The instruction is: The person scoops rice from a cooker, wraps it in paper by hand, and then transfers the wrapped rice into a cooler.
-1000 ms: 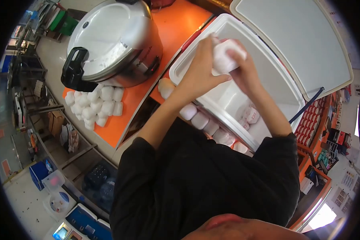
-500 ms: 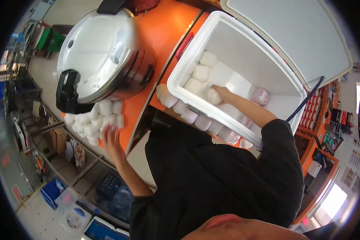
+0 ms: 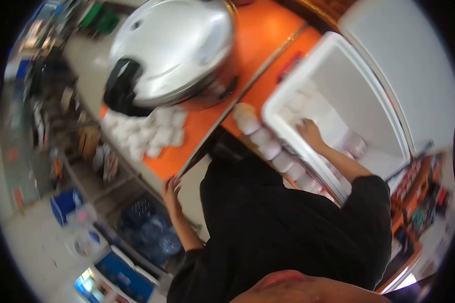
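My right hand (image 3: 310, 133) is inside the white cooler (image 3: 274, 112), near white wrapped bundles (image 3: 294, 105) along its left side. Its fingers are blurred, and whether they hold anything is unclear. By the orange table's (image 3: 159, 169) edge, my left hand (image 3: 172, 193) has its fingers apart and nothing in it. A pile of white bundles (image 3: 156, 132) lies beside the large metal cooker (image 3: 172, 45). More round bundles (image 3: 269, 150) stand in a row along the near outside of the cooler. One bundle with red print (image 3: 355, 146) rests at the cooler's right end.
The cooler's open lid (image 3: 404, 60) leans back at the upper right. Below left are a shelf rack (image 3: 93, 174), large clear bottles (image 3: 154, 232) and a blue box (image 3: 65, 207). Red and orange shelving (image 3: 407, 194) stands on the right.
The view has turned, so the cooker and cooler appear farther right. My left hand has moved away from the pile toward me. The white bundle seen at my right hand is no longer distinct.
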Tool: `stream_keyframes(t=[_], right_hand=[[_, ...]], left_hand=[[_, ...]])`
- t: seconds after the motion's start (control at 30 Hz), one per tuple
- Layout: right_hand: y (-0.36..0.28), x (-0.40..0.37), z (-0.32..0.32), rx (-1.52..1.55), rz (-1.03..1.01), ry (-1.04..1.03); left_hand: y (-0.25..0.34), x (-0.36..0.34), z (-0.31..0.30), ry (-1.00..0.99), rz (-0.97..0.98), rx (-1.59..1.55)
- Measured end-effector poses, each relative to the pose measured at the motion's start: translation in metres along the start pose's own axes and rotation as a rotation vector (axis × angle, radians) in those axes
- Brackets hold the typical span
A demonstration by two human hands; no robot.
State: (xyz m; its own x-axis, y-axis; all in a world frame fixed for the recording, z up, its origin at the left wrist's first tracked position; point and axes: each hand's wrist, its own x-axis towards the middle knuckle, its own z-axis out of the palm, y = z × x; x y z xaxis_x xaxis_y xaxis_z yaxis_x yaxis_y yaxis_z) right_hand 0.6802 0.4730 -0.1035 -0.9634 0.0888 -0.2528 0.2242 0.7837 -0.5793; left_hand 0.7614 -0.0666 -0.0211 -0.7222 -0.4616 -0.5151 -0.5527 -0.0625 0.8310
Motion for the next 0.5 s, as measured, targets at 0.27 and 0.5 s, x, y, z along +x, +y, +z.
stream_keyframes(t=[0.27, 0.5], right_hand=[[0.029, 0.018, 0.032, 0.743, 0.317, -0.149], [0.012, 0.02, 0.041, -0.11, -0.06, 0.098]], left_hand=[[-0.045, 0.092, 0.049, 0.096, 0.357, 0.369], [-0.001, 0.16, 0.108, 0.408, 0.624, 0.627]])
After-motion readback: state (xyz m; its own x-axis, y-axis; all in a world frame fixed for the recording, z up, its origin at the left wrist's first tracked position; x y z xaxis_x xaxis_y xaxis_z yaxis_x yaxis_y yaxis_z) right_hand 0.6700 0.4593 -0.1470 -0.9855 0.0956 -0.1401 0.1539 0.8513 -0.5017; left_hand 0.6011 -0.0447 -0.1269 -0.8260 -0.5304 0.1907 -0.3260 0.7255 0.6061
